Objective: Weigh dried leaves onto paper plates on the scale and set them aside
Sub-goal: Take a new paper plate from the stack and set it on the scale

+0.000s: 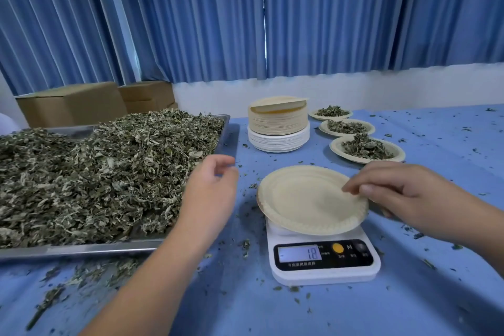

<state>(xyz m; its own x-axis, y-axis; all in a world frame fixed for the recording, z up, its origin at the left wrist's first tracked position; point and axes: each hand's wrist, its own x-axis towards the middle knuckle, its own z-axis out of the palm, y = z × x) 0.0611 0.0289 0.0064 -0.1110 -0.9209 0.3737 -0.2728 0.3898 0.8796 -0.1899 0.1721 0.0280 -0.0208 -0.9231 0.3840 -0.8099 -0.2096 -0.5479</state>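
From the head camera, an empty plate (308, 199) sat on the scale (324, 262), a bit tipped. The scale's little screen seemed to read 18.

The right hand (403, 194) pinched the plate's rim at its 3 o'clock side, thumb and fingers closed on the edge. The left hand (212, 188) hung loose with its fingers softly bent, and it held nothing.

The leaves (95, 172) lay piled in the tray (81, 249). From the plate, the pile was at 9 o'clock. The left hand was between the pile and the plate, just beside the leaves. The right hand was well apart from them. So the left hand looked like the one to grab leaves, then carry them toward 3 o'clock to the plate.

A stack (278, 125) of spare plates stood at 12 o'clock from the scale. Three full plates (366, 148) sat in a row at about 1 o'clock, set aside.
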